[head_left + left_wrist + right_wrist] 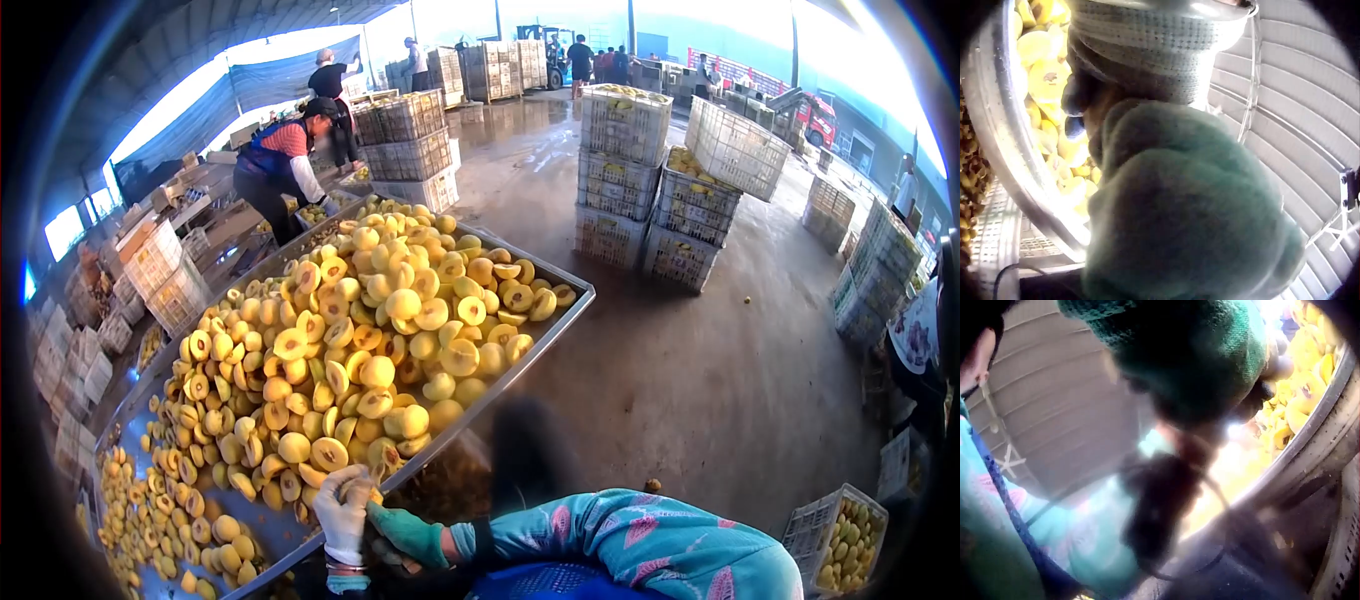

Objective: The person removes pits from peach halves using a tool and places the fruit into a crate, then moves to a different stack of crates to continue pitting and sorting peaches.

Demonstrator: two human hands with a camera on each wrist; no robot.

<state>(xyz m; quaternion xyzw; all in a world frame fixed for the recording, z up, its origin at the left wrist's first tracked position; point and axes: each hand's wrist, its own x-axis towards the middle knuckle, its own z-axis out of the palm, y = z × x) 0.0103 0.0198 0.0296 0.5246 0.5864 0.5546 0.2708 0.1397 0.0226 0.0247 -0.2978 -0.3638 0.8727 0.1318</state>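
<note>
Halved yellow fruit [377, 372] is heaped on a metal-rimmed tray [578, 310]. At its near edge, my left hand [342, 512], in a white glove, has bent fingers around a small yellow piece [375, 496]. My right hand [408, 534], in a green glove, meets it there; what its fingertips do is hidden. In the left wrist view the green-gloved right hand [1185, 206] covers the middle, below the left hand's white knit glove [1147, 53]. The right wrist view shows the right hand [1191, 356] from close up, its fingertips dark and blurred beside the fruit [1304, 403].
Stacked crates [620, 150] stand beyond the tray on the wet floor [690, 400]; a crate of fruit [848, 540] is at lower right. A person in a cap [285, 165] bends at the tray's far end. More people, crates and a forklift are in the background.
</note>
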